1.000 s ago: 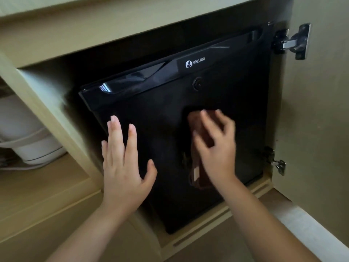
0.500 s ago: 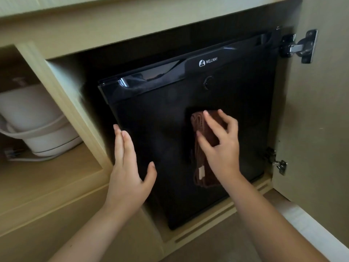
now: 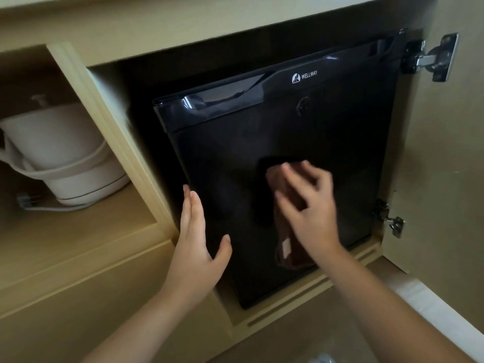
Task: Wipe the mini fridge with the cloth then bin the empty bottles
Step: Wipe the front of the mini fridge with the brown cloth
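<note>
Right hand (image 3: 311,213) flat, fingers splayed, on a brown cloth (image 3: 289,248) against the glossy black mini fridge (image 3: 327,137); left hand (image 3: 196,247) flat.

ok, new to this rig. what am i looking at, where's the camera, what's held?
No robot here: one camera worn on a person's head looks down at their two bare hands. A black mini fridge sits in a wooden cabinet. The right hand presses a brown cloth flat against the fridge door, fingers spread and blurred. The left hand, fingers straight, is at the door's left edge. A white kettle stands on the shelf to the left. No bottles in view.
</note>
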Demonstrator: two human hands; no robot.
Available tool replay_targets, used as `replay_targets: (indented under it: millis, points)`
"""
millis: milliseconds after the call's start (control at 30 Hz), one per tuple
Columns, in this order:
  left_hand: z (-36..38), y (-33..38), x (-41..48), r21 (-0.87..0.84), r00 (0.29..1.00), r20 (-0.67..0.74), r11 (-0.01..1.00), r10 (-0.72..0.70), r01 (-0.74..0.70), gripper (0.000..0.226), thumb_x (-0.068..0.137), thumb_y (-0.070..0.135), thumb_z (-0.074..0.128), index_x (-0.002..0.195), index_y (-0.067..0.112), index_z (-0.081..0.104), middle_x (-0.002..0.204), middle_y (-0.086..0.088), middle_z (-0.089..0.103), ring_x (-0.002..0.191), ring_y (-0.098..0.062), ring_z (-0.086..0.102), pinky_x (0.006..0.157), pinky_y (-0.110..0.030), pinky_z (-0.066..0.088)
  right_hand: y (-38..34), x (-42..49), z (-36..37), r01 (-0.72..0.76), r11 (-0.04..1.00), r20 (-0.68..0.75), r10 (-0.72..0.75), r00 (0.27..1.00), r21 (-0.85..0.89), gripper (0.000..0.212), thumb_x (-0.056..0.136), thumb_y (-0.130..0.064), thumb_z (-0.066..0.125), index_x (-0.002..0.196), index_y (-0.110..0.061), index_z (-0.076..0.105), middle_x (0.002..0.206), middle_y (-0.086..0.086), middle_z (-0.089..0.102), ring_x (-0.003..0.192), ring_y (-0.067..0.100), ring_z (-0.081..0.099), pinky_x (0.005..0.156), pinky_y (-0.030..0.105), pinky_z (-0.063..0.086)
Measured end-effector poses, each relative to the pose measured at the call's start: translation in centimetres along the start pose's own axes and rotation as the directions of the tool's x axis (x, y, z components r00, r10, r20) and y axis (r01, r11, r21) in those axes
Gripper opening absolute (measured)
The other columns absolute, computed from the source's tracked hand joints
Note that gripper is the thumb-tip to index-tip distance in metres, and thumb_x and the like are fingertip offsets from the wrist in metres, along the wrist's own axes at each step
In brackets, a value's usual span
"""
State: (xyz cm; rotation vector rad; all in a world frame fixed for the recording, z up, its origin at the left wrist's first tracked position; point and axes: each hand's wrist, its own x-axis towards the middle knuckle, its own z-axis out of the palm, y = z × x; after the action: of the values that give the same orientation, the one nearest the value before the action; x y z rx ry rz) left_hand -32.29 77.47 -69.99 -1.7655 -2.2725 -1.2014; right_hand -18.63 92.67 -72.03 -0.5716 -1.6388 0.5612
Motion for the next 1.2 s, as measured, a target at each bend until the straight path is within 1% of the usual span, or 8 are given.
replay_targets:
  millis: [133, 200, 333, 400, 667, 933, 1067, 1200]
  points:
    - [1.1, -1.4, -2.0, -0.025, 0.99, 0.111, 0.996, -0.084, 0.088, 0.083, 0.089, 0.03, 0.052, 0.132, 0.044, -0.016, 0.142, 0.034, -0.023, 0.117, 0.03, -0.015, 0.085, 0.012, -0.001, 1.1, -0.4, -0.6, -0.092, 0.996, -0.081, 0.091, 0.993, -0.01, 0.051, 0.083, -0.017, 0.062, 0.126, -0.038, 0.041, 0.129, -0.001, 0.032, 0.125, -0.004, 0.027, 0.095, 0.0, 0.025]
    - [1.7, -1.8, -2.9, -0.031, 0.984, 0.136, 0.992, -0.114, 0.119, 0.08, 0.089, 0.029, 0.053, 0.137, 0.04, -0.01, 0.145, 0.031, -0.017, 0.117, 0.031, -0.013, 0.088, 0.01, -0.001, 0.0, -2.7, 1.4, -0.024, 1.0, 0.0, 0.024, 1.0, -0.013, 0.052, 0.082, -0.016, 0.064, 0.127, -0.034, 0.044, 0.131, 0.007, 0.033, 0.126, -0.007, 0.025, 0.097, 0.003, 0.027]
    - [2.2, -2.1, -3.3, -0.11, 0.986, 0.106, 0.984, -0.127, 0.138, 0.081, 0.087, 0.019, 0.055, 0.133, 0.051, -0.004, 0.143, 0.035, -0.008, 0.129, 0.02, -0.002, 0.108, -0.015, 0.01, -2.2, -7.6, 5.0, 0.121, 0.992, 0.297, -0.102, 0.949, -0.046, 0.057, 0.077, -0.012, 0.07, 0.129, -0.022, 0.05, 0.133, 0.023, 0.037, 0.123, 0.03, 0.042, 0.095, 0.032, 0.046]
    - [2.0, -2.2, -3.2, -0.155, 0.985, 0.104, 0.976, -0.136, 0.151, 0.082, 0.087, 0.017, 0.055, 0.131, 0.053, -0.004, 0.14, 0.039, -0.006, 0.133, 0.012, 0.003, 0.111, -0.024, 0.013, -2.1, -7.5, 4.8, 0.179, 0.981, 0.364, -0.143, 0.921, -0.068, 0.059, 0.075, -0.008, 0.073, 0.128, -0.021, 0.051, 0.132, 0.024, 0.039, 0.12, 0.036, 0.046, 0.089, 0.037, 0.05]
    - [1.9, -2.6, -3.3, -0.227, 0.987, 0.091, 0.962, -0.133, 0.151, 0.082, 0.086, 0.015, 0.055, 0.128, 0.058, -0.001, 0.149, 0.029, 0.0, 0.136, 0.007, 0.005, 0.114, -0.037, 0.012, -2.0, -2.8, 5.0, 0.255, 0.958, 0.099, -0.243, 0.965, -0.132, 0.047, 0.084, -0.021, 0.058, 0.13, -0.022, 0.046, 0.13, 0.026, 0.038, 0.123, 0.033, 0.04, 0.095, 0.029, 0.042]
    - [2.2, -2.7, -3.5, -0.192, 0.989, 0.105, 0.974, -0.099, 0.118, 0.079, 0.086, 0.019, 0.055, 0.134, 0.046, -0.002, 0.147, 0.029, -0.003, 0.133, 0.013, 0.0, 0.108, -0.017, 0.009, 1.1, -8.6, 3.6, 0.367, 0.912, 0.468, -0.247, 0.849, -0.183, 0.054, 0.073, -0.013, 0.076, 0.123, -0.02, 0.057, 0.125, 0.027, 0.047, 0.109, 0.038, 0.054, 0.072, 0.04, 0.057]
    - [2.6, -2.1, -3.2, -0.106, 0.995, 0.067, 0.991, -0.078, 0.085, 0.083, 0.086, 0.025, 0.056, 0.13, 0.047, -0.01, 0.139, 0.038, -0.016, 0.13, 0.017, -0.008, 0.097, 0.004, 0.003, 0.1, -3.8, 2.9, 0.313, 0.93, 0.229, -0.268, 0.936, -0.193, 0.055, 0.075, -0.011, 0.07, 0.127, -0.02, 0.052, 0.131, 0.026, 0.04, 0.12, 0.032, 0.042, 0.096, 0.025, 0.041]
    - [3.0, -0.9, -2.4, 0.02, 0.998, 0.015, 0.998, -0.053, 0.053, 0.085, 0.081, 0.041, 0.051, 0.134, 0.037, -0.015, 0.14, 0.032, -0.027, 0.122, 0.024, -0.017, 0.09, 0.009, -0.003, 0.3, -2.2, 2.9, 0.273, 0.942, 0.088, -0.26, 0.962, -0.197, 0.048, 0.083, -0.021, 0.058, 0.129, -0.022, 0.045, 0.129, 0.026, 0.038, 0.123, 0.029, 0.037, 0.102, 0.018, 0.031]
